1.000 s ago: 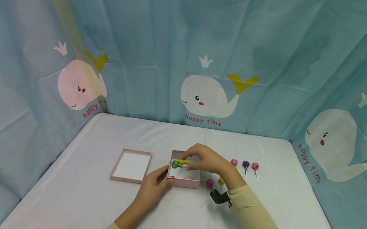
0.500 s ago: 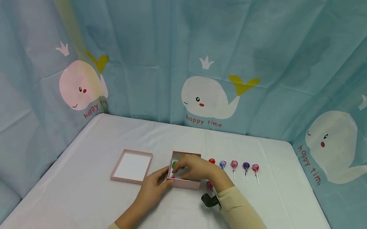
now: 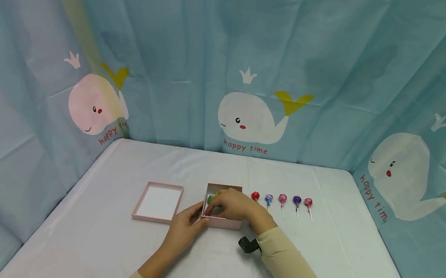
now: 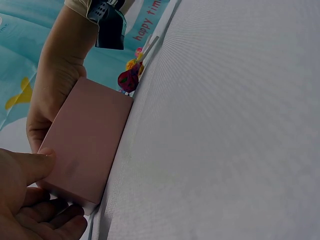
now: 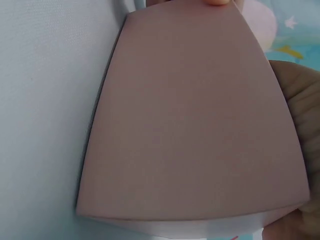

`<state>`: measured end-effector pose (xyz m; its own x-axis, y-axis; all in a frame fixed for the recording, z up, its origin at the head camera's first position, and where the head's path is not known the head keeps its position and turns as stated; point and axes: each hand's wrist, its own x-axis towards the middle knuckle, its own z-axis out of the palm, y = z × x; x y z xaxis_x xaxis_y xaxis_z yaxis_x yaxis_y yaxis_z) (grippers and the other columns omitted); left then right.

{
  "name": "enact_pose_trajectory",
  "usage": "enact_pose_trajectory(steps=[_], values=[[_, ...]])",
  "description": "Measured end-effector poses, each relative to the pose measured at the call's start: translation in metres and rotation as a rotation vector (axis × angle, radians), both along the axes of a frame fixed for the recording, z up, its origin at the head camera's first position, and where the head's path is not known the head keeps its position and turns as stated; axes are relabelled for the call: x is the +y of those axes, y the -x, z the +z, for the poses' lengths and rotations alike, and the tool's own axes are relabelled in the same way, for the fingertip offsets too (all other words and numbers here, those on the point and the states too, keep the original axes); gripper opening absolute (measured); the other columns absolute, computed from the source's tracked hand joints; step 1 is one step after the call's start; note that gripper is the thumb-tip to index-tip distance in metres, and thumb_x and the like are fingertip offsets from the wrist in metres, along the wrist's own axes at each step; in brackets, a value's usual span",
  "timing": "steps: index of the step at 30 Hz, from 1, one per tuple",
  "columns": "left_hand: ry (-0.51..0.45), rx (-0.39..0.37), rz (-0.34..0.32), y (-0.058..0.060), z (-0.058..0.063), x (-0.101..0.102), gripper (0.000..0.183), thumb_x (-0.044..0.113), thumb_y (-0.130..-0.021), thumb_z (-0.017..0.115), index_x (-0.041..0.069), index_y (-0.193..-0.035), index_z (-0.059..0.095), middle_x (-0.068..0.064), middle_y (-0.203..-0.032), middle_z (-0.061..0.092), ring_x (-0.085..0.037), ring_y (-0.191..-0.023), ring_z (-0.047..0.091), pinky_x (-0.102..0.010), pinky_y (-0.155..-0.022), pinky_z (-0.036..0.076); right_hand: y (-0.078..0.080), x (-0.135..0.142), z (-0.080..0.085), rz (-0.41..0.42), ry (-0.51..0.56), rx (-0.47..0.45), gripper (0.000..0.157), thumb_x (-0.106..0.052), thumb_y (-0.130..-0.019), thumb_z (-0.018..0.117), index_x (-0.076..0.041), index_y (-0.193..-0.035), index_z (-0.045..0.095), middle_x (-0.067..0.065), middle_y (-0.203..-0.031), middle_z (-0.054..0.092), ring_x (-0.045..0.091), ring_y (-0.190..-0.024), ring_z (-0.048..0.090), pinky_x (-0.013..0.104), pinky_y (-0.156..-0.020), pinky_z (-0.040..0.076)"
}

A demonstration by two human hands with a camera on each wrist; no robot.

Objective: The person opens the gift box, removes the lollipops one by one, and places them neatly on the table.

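Observation:
My left hand (image 3: 183, 231) grips the near left corner of an uncovered pink box (image 3: 225, 223), thumb on its front face and fingers round its side. Inside the box my right hand (image 3: 232, 204) points its fingers down into the near left part. A green lollipop (image 3: 210, 199) lies there beside the fingers, with a bit of yellow past them. A spot of pink shows right at the right fingertips; whether they pinch it I cannot tell. In the right wrist view the box's front wall (image 5: 190, 115) hides those fingers.
The shallow pink lid (image 3: 158, 201) lies inside up, left of the box. Right of the box several lollipops stand in a row, from a red lollipop (image 3: 255, 196) to a pink one. A dark red lollipop (image 4: 128, 80) and a yellow one show in the left wrist view.
My right hand has let go of the yellow lollipop and moved toward the near left corner inside the box. Its forearm now covers the front lollipops. The left hand stays on the box.

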<state>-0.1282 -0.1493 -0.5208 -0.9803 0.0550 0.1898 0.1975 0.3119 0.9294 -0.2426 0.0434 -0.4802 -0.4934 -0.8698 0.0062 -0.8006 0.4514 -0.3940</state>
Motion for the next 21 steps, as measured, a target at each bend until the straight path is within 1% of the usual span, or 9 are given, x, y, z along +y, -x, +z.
enact_pose_trajectory(steps=[3, 6, 12, 17, 21], values=[[-0.008, 0.012, 0.002, 0.000, 0.000, 0.000, 0.062, 0.020, -0.093, 0.077, -0.003, -0.145, 0.054, -0.018, -0.146, 0.058, -0.033, -0.136, 0.055, -0.040, -0.111, 0.048, -0.001, -0.002, 0.000, -0.005, -0.003, 0.006, 0.016, -0.027, -0.092, 0.080, -0.032, -0.107, 0.081, -0.017, -0.100, 0.072, 0.003, -0.096, 0.060, 0.018, -0.087, 0.052], [-0.022, 0.009, 0.003, 0.000, -0.001, 0.001, 0.062, 0.022, -0.092, 0.078, -0.002, -0.145, 0.055, -0.017, -0.145, 0.058, -0.032, -0.136, 0.055, -0.040, -0.112, 0.048, -0.002, -0.004, 0.000, -0.028, -0.024, 0.007, 0.015, -0.027, -0.092, 0.079, -0.034, -0.106, 0.080, -0.017, -0.099, 0.071, 0.002, -0.096, 0.060, 0.017, -0.085, 0.052], [-0.018, -0.002, 0.002, 0.000, -0.004, 0.000, 0.062, 0.022, -0.092, 0.078, 0.000, -0.145, 0.055, -0.015, -0.145, 0.059, -0.030, -0.136, 0.056, -0.040, -0.112, 0.048, -0.002, -0.009, -0.003, -0.085, -0.055, -0.033, 0.010, -0.032, -0.090, 0.081, -0.035, -0.100, 0.078, -0.013, -0.096, 0.067, 0.002, -0.090, 0.057, 0.016, -0.077, 0.053], [-0.010, 0.010, 0.003, -0.001, -0.001, 0.000, 0.061, 0.020, -0.092, 0.077, 0.000, -0.145, 0.055, -0.015, -0.146, 0.058, -0.031, -0.136, 0.055, -0.040, -0.112, 0.047, -0.001, -0.011, -0.004, -0.108, -0.044, -0.042, 0.009, -0.032, -0.089, 0.082, -0.036, -0.095, 0.076, -0.014, -0.092, 0.064, 0.000, -0.085, 0.055, 0.016, -0.073, 0.052], [0.004, 0.019, 0.007, 0.001, -0.002, 0.000, 0.061, 0.019, -0.093, 0.077, -0.001, -0.145, 0.054, -0.015, -0.146, 0.058, -0.031, -0.136, 0.055, -0.039, -0.112, 0.048, 0.000, -0.010, -0.004, -0.102, -0.018, -0.060, 0.009, -0.036, -0.088, 0.083, -0.035, -0.093, 0.075, -0.016, -0.090, 0.064, 0.000, -0.084, 0.054, 0.015, -0.071, 0.052]])
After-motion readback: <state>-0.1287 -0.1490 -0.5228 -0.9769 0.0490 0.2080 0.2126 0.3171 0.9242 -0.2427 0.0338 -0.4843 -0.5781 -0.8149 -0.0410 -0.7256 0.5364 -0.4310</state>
